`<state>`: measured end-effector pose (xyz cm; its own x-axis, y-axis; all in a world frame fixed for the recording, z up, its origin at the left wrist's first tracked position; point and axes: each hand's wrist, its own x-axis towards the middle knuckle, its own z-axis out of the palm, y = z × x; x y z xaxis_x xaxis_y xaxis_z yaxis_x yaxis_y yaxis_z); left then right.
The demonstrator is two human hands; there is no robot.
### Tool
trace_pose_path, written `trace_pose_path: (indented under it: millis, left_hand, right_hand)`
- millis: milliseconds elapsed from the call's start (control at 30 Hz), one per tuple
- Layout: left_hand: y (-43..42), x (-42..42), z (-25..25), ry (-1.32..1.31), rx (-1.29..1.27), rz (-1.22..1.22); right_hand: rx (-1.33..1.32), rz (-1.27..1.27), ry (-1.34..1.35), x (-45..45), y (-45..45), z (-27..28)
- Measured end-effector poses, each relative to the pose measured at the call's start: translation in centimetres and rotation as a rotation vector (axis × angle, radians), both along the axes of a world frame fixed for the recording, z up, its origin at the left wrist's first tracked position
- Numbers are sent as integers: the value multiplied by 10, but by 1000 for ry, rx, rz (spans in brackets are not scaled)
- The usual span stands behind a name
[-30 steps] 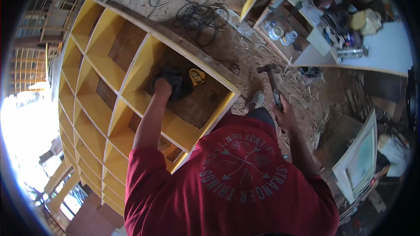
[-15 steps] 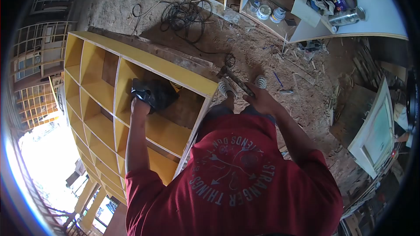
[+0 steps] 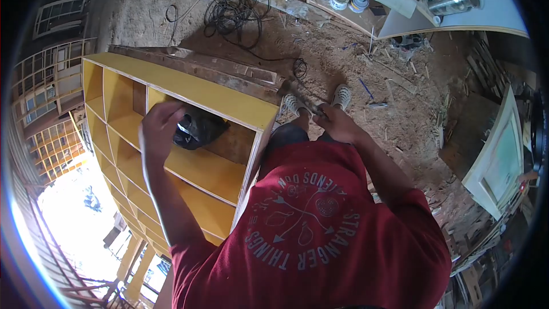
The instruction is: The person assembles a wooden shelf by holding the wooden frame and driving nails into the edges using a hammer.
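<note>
My right hand is closed round the handle of a hammer, whose head points up and to the left, over my feet. My left hand is raised over the yellow shelf unit, just left of a black plastic bag. Its fingers are bent together in a pinch; anything between them is too small or blurred to name. The bag lies crumpled inside an upper compartment, apart from the hand, with its contents hidden.
Wooden boards lie along the shelf unit's far edge. A coiled black cable rests on the sawdust-covered floor. Behind stands a cabinet holding white tubs and a metal canister. A pale door panel leans at right.
My left hand has come away from the black bag, moving left and lifting, fingers now pinched. The bag stays in the compartment. My right hand still holds the hammer, nearly in place.
</note>
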<state>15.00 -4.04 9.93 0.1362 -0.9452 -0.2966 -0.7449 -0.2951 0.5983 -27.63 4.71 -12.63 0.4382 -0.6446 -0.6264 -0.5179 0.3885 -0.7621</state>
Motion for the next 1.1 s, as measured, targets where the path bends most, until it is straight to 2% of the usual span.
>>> trace_pose_path:
  millis: [67, 100, 200, 267, 367, 467, 567, 667, 700, 733, 800, 833, 933, 1033, 1100]
  left_hand:
    - [-40, -45, -24, -9, 219, -256]
    - [-56, -63, -49, 79, 297, -363]
    - [-83, -90, -153, 298, 551, -624]
    - [-91, -100, -199, 293, 810, -654]
    - [-85, -94, -244, 224, 834, -814]
    - [-65, -82, -275, 265, 907, -694]
    - [-54, -102, -276, 376, 997, -610]
    - [-51, -103, -280, 362, 1025, -582]
    - [-48, -98, -285, 399, 999, -510]
    - [-49, -94, -293, 391, 975, -554]
    - [-42, -87, -307, 393, 934, -626]
    - [-43, -94, -295, 330, 934, -631]
    - [-52, -107, -269, 202, 919, -645]
    - [-52, -106, -267, 204, 930, -650]
    - [-50, -104, -273, 232, 953, -627]
  right_hand:
    - [14, -107, 7, 1, 5, -3]
    - [10, -187, -7, 1, 9, 4]
    - [34, -315, -2, -3, 26, -2]
    - [21, -346, 6, -7, 38, -6]
    - [-49, -375, 12, -6, 55, -5]
    - [-61, -389, 35, -9, 67, -3]
    - [-7, -372, 40, -7, 71, -2]
    - [54, -360, 33, -4, 57, 16]
    - [83, -365, 38, -1, 51, 20]
    - [117, -369, 43, 2, 48, 22]
    - [112, -325, 57, 6, 41, 21]
    - [107, -297, 65, 5, 38, 19]
    - [-153, -275, 66, 7, 37, 5]
    - [-123, -329, 50, 7, 27, 7]
    - [-97, -280, 56, 5, 15, 14]
